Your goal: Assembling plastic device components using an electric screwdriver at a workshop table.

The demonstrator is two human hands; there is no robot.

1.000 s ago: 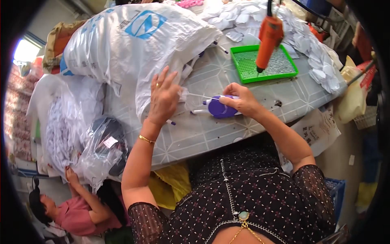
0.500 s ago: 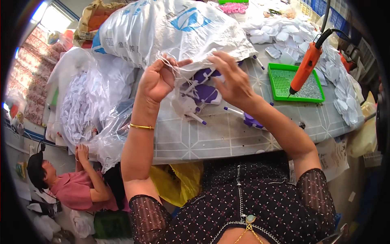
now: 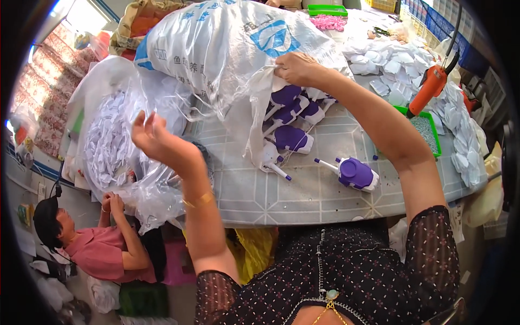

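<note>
If the sack [image 3: 216, 49], back from the bench's [image 3: 238, 200] near edge, is tugged hard by the right hand [image 3: 299, 69] gripping its mouth, the left hand [image 3: 160, 140] being empty, purple pieces [image 3: 292, 139] there could be spilled.

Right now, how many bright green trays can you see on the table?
2: one green tray by the orange screwdriver, another beyond the pink pieces. More could be hidden, maybe behind the white sack.

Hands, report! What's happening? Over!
Right hand grips edge of white woven sack; left hand raised, looks empty. Purple-and-white plastic gadgets at its mouth, one apart. Orange cylindrical tool hangs nearby.
</note>
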